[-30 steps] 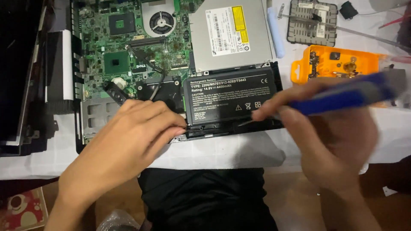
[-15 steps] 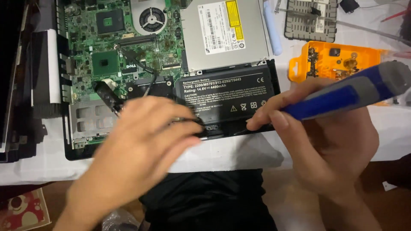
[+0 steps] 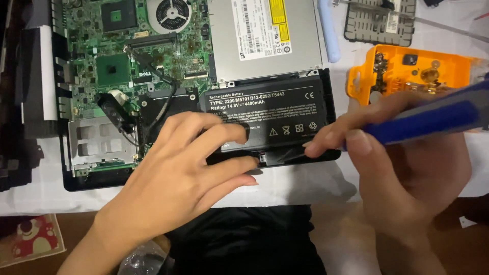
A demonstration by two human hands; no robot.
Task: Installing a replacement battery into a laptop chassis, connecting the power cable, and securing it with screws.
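Hands nearest the viewer, both over the front edge of an opened laptop base [image 3: 97, 178]. Left hand [image 3: 178, 178] lies flat, fingers spread and pressing on the near edge of the black battery pack [image 3: 275, 117]; it grasps nothing, only bears down. Right hand [image 3: 402, 168] is clenched in a pen-like grip around a blue-handled screwdriver [image 3: 433, 117], thumb and forefinger pinching low near the shaft. The tip meets the battery's front lip, just beside the left fingertips; exact contact point is too dark to make out. Battery sits in its bay along the front of the base, on a white-covered surface [image 3: 305, 186]. Judgement: the work goes best with the driver held at a shallow, steady angle, light force only, the left hand keeping the pack from shifting; a slip could gouge the casing. Beyond the battery: green circuit board [image 3: 112, 69] with a round fan [image 3: 172, 12], and a silver optical drive [image 3: 265, 38]. Further right, an orange tool case [image 3: 407, 71] lies open; a grey grid-like tray [image 3: 379, 23] sits at the far edge.
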